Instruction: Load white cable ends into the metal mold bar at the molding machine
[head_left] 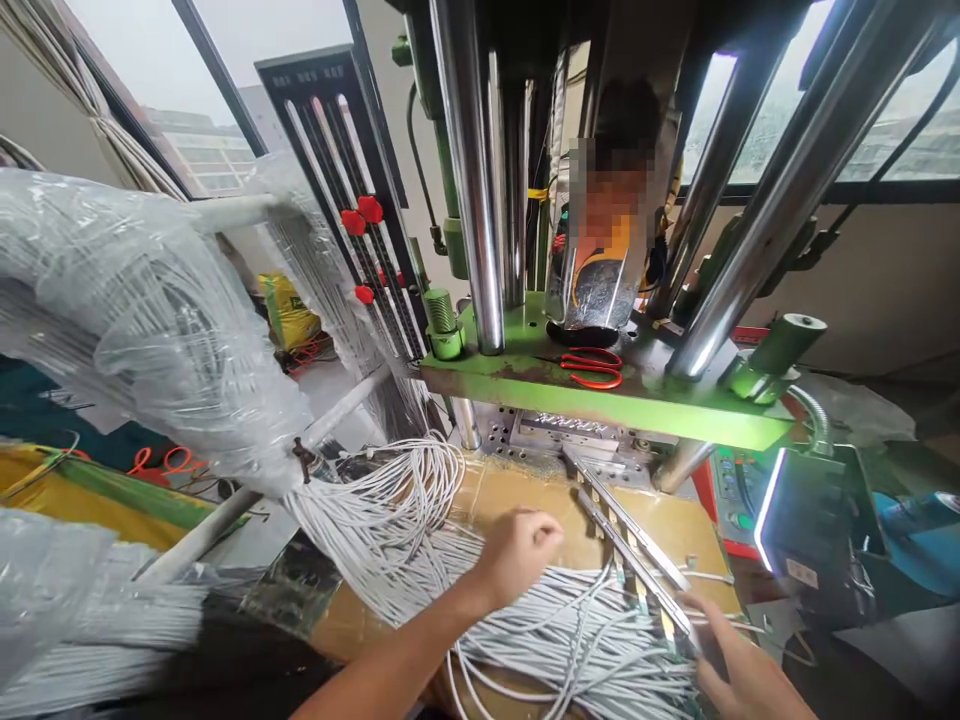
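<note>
My left hand is loosely closed above a spread of white cables, with nothing seen sticking out of it. At the lower right my right hand grips the near end of a long metal holder with two parallel bars. Small cable ends sit along the holder, and several white cables run off near it. The holder's far end slants up to the front of a metal mould in the press. Cardboard lies under the cables.
A green press plate stands ahead between steel columns, with red-handled snips on it. Plastic-wrapped cable bundles hang at left. A control box and a lit lamp are at right. A person is behind the press.
</note>
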